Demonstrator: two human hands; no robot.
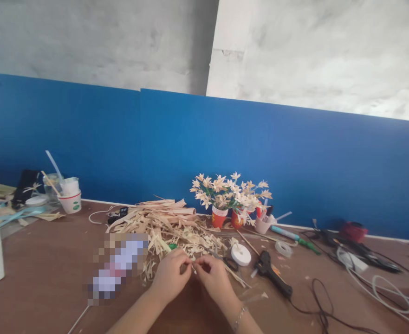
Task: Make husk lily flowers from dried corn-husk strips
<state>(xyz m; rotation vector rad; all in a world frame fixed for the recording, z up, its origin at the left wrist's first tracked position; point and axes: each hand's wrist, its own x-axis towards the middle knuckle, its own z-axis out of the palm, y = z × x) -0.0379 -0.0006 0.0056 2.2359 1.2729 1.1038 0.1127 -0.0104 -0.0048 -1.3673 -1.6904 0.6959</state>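
My left hand (pixel 173 274) and my right hand (pixel 215 280) meet fingertip to fingertip over the near part of the table. Both are closed in a pinch, and whatever sits between the fingertips is too small to make out. Just beyond them spreads a pile of pale dried husk strips and scraps (pixel 176 228). A small green thing (pixel 172 246) shows behind my left hand. Scissors (pixel 230 263) with dark handles lie beyond my right hand, partly hidden by it. Beside them is a round white disc or lid (pixel 241 254) with a pale flower-like piece on it.
Pale handmade flowers (pixel 230 192) stand in red paper cups (pixel 219 218) at the back. A black glue gun (pixel 273 277) lies to the right, trailing its cord. Further right are white cables (pixel 374 287). A blurred-out phone-like object (pixel 119 269) with a cable lies left.
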